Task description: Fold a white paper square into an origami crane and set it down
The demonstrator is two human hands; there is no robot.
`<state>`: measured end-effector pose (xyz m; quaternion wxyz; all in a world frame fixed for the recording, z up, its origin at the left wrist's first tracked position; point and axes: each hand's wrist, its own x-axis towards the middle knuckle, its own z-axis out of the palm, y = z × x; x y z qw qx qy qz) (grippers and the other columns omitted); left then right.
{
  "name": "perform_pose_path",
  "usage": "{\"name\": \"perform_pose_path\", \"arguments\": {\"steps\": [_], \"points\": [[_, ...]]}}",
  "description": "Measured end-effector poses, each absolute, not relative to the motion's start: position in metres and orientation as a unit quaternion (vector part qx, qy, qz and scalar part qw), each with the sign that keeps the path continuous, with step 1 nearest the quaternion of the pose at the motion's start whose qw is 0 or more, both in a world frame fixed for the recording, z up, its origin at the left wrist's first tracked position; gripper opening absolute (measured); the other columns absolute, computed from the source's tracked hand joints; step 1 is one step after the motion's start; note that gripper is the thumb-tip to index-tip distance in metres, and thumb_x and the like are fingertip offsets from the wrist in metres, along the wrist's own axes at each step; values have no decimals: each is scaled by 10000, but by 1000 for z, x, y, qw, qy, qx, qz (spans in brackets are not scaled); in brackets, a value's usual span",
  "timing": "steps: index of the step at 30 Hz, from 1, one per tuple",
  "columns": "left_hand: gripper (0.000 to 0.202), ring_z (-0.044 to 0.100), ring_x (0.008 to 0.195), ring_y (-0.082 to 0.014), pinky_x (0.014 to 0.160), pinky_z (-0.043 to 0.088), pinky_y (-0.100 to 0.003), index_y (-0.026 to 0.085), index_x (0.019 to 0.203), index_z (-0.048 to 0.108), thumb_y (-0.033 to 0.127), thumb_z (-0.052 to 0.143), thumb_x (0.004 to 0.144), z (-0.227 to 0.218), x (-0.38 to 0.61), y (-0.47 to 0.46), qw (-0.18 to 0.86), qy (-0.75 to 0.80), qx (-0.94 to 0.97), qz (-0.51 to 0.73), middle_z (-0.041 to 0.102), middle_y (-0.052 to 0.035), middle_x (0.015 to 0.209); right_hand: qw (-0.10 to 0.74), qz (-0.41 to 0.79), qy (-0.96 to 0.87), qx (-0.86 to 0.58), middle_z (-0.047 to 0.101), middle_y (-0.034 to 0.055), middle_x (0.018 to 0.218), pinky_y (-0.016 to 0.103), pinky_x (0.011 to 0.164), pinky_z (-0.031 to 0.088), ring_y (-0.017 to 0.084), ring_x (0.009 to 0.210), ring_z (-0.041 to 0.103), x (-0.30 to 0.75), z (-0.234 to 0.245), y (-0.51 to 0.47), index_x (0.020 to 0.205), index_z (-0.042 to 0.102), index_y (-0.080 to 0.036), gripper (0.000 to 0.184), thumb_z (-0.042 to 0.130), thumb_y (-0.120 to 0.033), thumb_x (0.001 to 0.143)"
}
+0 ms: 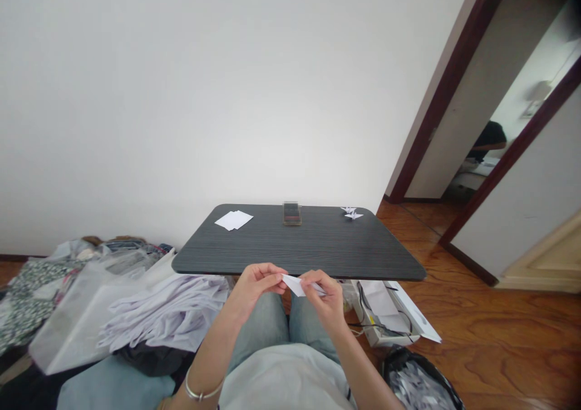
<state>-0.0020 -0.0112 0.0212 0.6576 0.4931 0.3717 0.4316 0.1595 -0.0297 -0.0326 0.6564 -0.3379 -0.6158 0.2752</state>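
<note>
Both of my hands hold one small folded white paper just in front of the table's near edge, above my lap. My left hand pinches its left tip between thumb and fingers. On the other side, my right hand grips the wider end, and its fingers cover part of the folds. A stack of white paper sheets lies at the table's back left. Folded paper cranes sit near the back right corner.
The dark table stands against a white wall, with a small clear box at its back. Piled clothes lie to the left. A white box with cables and a black bag are at right. Someone shows through the doorway.
</note>
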Motion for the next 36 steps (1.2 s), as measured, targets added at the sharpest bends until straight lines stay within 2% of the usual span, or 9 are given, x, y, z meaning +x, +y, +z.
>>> {"name": "perform_pose_path", "arguments": {"steps": [9, 20, 27, 36], "points": [[209, 586, 563, -110, 577, 460, -209, 105, 723, 691, 282, 739, 621, 24, -1, -15, 659, 352, 510, 427, 658, -32, 599, 676, 320, -587, -311, 609, 14, 636, 239, 502, 379, 131, 535, 511, 159, -36, -29, 681, 568, -191, 108, 532, -214, 780], [196, 571, 543, -85, 561, 450, -184, 119, 678, 642, 273, 747, 620, 21, -1, -14, 677, 327, 487, 445, 647, -13, 589, 675, 292, -622, -268, 627, 15, 677, 232, 526, 390, 138, 588, 554, 161, -28, -30, 737, 626, -207, 143, 510, -170, 813], [190, 568, 522, -96, 548, 436, -195, 108, 646, 642, 263, 745, 605, 24, 0, -16, 664, 348, 498, 435, 644, -19, 552, 681, 304, -607, -274, 621, 16, 653, 233, 504, 383, 138, 562, 547, 160, -32, -32, 691, 594, -199, 148, 519, -201, 818], [169, 570, 537, -89, 560, 454, -188, 109, 653, 632, 248, 726, 635, 19, 0, -15, 665, 332, 498, 446, 650, -22, 570, 681, 295, -614, -268, 611, 4, 630, 239, 511, 380, 145, 570, 556, 161, -35, -31, 692, 587, -207, 145, 503, -146, 793]]}}
